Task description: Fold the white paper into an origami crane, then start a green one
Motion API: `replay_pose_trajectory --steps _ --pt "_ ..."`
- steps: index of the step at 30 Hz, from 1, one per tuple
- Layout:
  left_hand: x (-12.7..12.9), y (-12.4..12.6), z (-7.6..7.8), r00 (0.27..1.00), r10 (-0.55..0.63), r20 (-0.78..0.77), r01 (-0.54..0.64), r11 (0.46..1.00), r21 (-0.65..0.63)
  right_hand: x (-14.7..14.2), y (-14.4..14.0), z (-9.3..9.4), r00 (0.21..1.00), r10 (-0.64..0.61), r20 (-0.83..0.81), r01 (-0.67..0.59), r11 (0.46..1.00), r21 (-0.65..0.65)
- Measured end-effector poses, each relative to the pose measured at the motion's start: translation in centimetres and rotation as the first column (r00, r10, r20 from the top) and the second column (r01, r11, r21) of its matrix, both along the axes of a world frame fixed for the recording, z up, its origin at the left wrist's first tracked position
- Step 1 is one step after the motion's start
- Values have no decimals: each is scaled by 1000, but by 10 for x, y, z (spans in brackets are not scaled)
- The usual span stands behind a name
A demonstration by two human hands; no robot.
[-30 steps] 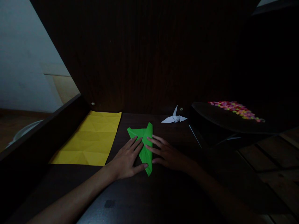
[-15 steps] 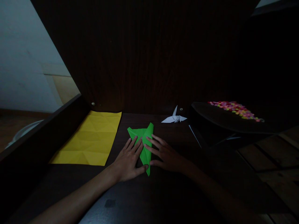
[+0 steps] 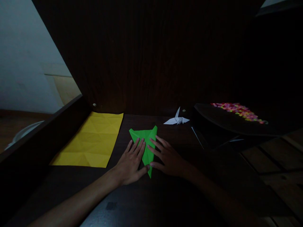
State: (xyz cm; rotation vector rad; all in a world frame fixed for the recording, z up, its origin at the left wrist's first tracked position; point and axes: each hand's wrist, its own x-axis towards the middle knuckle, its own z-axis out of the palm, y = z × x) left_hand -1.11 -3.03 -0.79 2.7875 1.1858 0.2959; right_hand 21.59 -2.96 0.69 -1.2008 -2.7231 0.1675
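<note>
A folded green sheet of paper [image 3: 147, 154] lies on the dark wooden surface, narrowing to a point toward me, with two small raised corners at its far end. My left hand [image 3: 131, 165] rests flat on its left side, fingers stretched out and thumb near the lower tip. On the right edge lies my right hand [image 3: 169, 156], its fingers spread over the paper and its thumb close to my left thumb. Both hands press on the sheet without gripping it. Parts of the paper are hidden under the fingers.
A creased yellow sheet [image 3: 90, 142] lies to the left, beside a raised dark side board [image 3: 47, 126]. A white folded-paper bird [image 3: 176, 120] stands at the back against the upright panel [image 3: 146, 63]. At the right is a dark object [image 3: 213, 118] bearing small colourful pieces [image 3: 239, 110].
The right flap of the green paper now lies flatter and wider, its far corner shifted slightly right. My right hand has moved a little rightward; my left hand has barely moved.
</note>
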Motion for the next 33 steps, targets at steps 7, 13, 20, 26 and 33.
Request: replay_pose_trajectory --steps 7,13,20,26,33 --pt "1 1 -2 999 29 13 -29 1000 -7 -1 -1 -2 1000 -15 -1 15 1000 -15" --pt "0 0 -1 998 28 64 -27 999 -27 3 -1 1 1000 -14 -2 14 1000 -8" --pt "2 -1 2 994 58 95 -53 997 -61 5 -1 3 1000 -2 -2 2 1000 1" --pt "2 -1 8 991 77 105 -66 992 -110 2 -1 3 1000 7 13 -7 1000 -11" --pt "6 -4 11 980 144 138 -128 985 -119 -1 -2 1 1000 0 -8 1 999 33"
